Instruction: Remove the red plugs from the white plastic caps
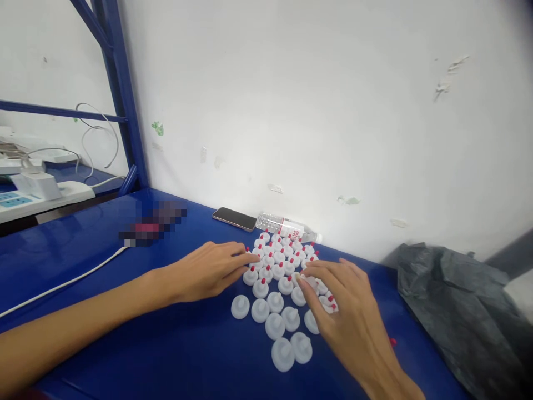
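White round caps with pointed nozzles (275, 326) stand in a cluster on the blue table. Those farther back carry small red tips (260, 281); the nearer ones are bare. My left hand (212, 269) reaches in from the left, its fingers stretched out and apart at the cluster's left edge, close to the red-tipped caps. Over the right side of the cluster, my right hand (345, 300) has its thumb and forefinger nearly together above a white cap (298, 296). Whatever is between those fingertips is too small or hidden to make out. This hand also covers some caps.
Behind the cluster lie a clear plastic bottle (287, 226) and a phone (234, 218), near the white wall. A white cable (66, 283) runs to a pixelated item (152, 225) on the left. A dark plastic bag (462, 311) fills the right edge. One red tip (393, 341) lies apart.
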Demonstrator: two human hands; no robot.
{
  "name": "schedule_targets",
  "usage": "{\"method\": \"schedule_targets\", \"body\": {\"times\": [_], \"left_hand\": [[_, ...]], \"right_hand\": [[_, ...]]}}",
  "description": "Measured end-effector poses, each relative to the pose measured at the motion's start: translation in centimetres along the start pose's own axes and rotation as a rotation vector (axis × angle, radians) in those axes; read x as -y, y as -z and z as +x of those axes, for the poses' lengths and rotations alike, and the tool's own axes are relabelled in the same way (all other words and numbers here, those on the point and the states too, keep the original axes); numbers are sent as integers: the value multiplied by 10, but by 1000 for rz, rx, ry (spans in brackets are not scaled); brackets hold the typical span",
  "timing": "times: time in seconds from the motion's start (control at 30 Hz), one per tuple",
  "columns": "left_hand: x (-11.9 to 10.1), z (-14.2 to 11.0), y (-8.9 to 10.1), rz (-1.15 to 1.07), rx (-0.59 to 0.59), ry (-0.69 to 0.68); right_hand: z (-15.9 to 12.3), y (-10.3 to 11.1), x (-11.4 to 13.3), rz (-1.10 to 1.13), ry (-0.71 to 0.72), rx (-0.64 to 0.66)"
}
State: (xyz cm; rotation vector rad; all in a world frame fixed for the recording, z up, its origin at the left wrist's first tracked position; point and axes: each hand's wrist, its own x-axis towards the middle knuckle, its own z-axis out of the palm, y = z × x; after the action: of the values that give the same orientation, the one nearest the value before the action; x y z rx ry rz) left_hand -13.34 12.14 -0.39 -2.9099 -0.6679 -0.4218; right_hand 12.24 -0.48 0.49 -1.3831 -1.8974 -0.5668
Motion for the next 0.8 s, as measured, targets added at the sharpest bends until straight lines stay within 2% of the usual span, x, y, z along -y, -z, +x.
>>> {"method": "schedule_targets", "body": {"times": [0.1, 0.3, 0.4, 0.6, 0.67, 0.8], "left_hand": [[-9, 0, -6, -31, 21, -40], [-16, -1, -9, -61, 58, -103], [-15, -1, -12, -78, 37, -96], [-15, 1, -17, -222, 44, -20], [-16, 2, -16, -239, 43, -5], [-18, 2, -12, -315, 19, 60]], "right_hand": [[1, 8, -2, 22, -30, 91], [6, 28, 0, 120, -115, 600], [9, 34, -1, 112, -174, 707], [3, 44, -16, 124, -118, 673], [-4, 48, -19, 88, -95, 573], [-27, 52, -20, -44, -85, 245]]}}
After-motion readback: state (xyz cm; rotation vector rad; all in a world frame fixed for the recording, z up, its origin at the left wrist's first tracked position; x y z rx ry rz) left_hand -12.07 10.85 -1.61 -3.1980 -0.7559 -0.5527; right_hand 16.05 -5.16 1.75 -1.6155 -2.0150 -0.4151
